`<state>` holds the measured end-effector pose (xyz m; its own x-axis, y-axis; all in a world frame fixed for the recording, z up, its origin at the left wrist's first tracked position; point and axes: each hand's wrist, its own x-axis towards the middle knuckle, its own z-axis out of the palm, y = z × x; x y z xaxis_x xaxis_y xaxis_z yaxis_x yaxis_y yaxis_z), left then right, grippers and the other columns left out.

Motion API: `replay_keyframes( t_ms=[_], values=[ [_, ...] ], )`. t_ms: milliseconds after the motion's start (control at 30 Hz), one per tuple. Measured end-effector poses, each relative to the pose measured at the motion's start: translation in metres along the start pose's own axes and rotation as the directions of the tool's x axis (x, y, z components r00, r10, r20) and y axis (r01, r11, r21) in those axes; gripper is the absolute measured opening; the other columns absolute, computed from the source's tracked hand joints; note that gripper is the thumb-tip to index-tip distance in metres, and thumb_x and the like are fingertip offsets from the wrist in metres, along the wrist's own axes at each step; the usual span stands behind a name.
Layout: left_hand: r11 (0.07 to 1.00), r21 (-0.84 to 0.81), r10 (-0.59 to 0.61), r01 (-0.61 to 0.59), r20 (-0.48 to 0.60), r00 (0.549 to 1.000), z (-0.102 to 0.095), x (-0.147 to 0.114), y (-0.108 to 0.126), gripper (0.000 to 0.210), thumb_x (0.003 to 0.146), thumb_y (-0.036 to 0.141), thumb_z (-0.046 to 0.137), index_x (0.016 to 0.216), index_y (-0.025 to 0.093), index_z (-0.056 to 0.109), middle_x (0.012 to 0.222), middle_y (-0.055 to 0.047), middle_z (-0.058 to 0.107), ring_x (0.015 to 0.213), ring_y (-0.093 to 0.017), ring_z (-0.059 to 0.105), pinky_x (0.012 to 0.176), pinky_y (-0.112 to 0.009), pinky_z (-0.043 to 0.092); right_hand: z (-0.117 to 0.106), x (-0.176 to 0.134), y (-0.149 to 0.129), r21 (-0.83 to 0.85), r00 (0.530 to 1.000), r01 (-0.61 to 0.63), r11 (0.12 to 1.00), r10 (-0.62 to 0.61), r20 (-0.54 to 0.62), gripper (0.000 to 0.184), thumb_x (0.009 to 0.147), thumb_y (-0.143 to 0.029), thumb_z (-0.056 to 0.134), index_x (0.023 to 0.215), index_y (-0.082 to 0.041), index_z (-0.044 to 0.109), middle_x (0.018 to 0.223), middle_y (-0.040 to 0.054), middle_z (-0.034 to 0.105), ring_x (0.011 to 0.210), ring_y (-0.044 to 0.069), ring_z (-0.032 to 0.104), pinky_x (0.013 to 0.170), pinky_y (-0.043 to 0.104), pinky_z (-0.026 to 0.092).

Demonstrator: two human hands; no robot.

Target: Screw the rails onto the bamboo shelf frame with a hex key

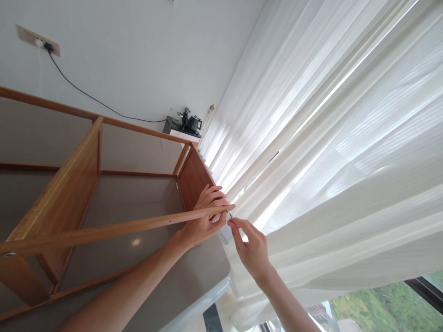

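pale wall [121, 46]: beige socket plate [26, 34], white plug [38, 43] beside black plug [48, 47] | black cord [86, 95]: from black plug down along the wall toward a dark-topped stand [168, 126] | on stand: black kettle [193, 123], clear glass pot [177, 121] beside it | white curtains [328, 138]: sheer, hanging in long folds, backlit | lower right: green foliage [374, 302], dark window frame [425, 293]

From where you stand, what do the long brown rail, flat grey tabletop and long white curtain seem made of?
Long brown rail: probably wood, seemingly satin-finished, from its warm tone. Flat grey tabletop: glossy, since it mirrors a bright spot; glass, stone or laminate, I can't tell. Long white curtain: likely thin, matte fabric, with soft folds letting daylight through.
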<state>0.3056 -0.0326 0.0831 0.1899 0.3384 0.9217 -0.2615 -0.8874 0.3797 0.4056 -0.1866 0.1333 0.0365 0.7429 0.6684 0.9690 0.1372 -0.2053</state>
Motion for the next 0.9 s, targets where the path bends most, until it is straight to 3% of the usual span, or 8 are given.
replay_keyframes(
  t_ms=[167,400,667,767,900],
  values=[
    [1.0,0.002,0.0,0.0,-0.007,1.0,0.0,0.001,0.001,0.029,0.086,0.011,0.061,0.11,0.027,0.06,0.112,-0.004,0.067,0.132,-0.026,0.054,0.12,-0.059,0.035,-0.003,0.004,0.01,-0.111,0.986,0.163,0.98,-0.158,0.051,0.023,0.101,-0.011,0.055,0.118,-0.022,0.064,0.098,0.0067,0.074,0.084,0.018,0.07,0.073,0.031,0.057],
    [1.0,0.006,0.008,-0.008,-0.004,1.0,0.0,0.001,0.0,0.027,0.087,0.011,0.061,0.11,0.026,0.061,0.113,-0.005,0.067,0.132,-0.026,0.054,0.121,-0.058,0.033,-0.01,0.007,0.017,-0.213,0.961,0.268,0.94,-0.246,0.123,0.035,0.099,-0.004,0.051,0.128,-0.021,0.058,0.105,0.0081,0.073,0.091,0.02,0.069,0.078,0.034,0.056],
    [1.0,-0.011,-0.006,0.006,-0.005,1.0,-0.001,0.0,0.001,0.028,0.088,0.012,0.061,0.112,0.026,0.061,0.112,-0.004,0.068,0.131,-0.026,0.055,0.122,-0.058,0.033,-0.027,0.019,0.012,-0.387,0.908,0.414,0.824,-0.346,0.236,0.035,0.099,-0.002,0.044,0.129,-0.018,0.056,0.106,0.0119,0.072,0.098,0.022,0.069,0.082,0.036,0.055],
    [1.0,-0.011,-0.005,0.005,-0.001,1.0,-0.001,0.001,0.001,0.031,0.087,0.012,0.062,0.114,0.027,0.06,0.112,-0.004,0.069,0.131,-0.026,0.056,0.122,-0.059,0.033,-0.028,0.02,0.01,-0.361,0.92,0.382,0.85,-0.314,0.235,0.033,0.1,-0.003,0.044,0.125,-0.018,0.058,0.104,0.0107,0.072,0.093,0.021,0.069,0.079,0.036,0.055],
    [1.0,-0.004,-0.003,0.003,-0.004,1.0,0.0,0.0,0.0,0.033,0.086,0.012,0.062,0.115,0.028,0.06,0.113,-0.004,0.07,0.13,-0.026,0.056,0.121,-0.059,0.034,-0.018,0.016,0.0,-0.18,0.978,0.151,0.972,-0.12,0.172,0.021,0.103,-0.014,0.047,0.113,-0.021,0.065,0.09,0.0057,0.072,0.076,0.017,0.068,0.068,0.03,0.055]
  ],
)
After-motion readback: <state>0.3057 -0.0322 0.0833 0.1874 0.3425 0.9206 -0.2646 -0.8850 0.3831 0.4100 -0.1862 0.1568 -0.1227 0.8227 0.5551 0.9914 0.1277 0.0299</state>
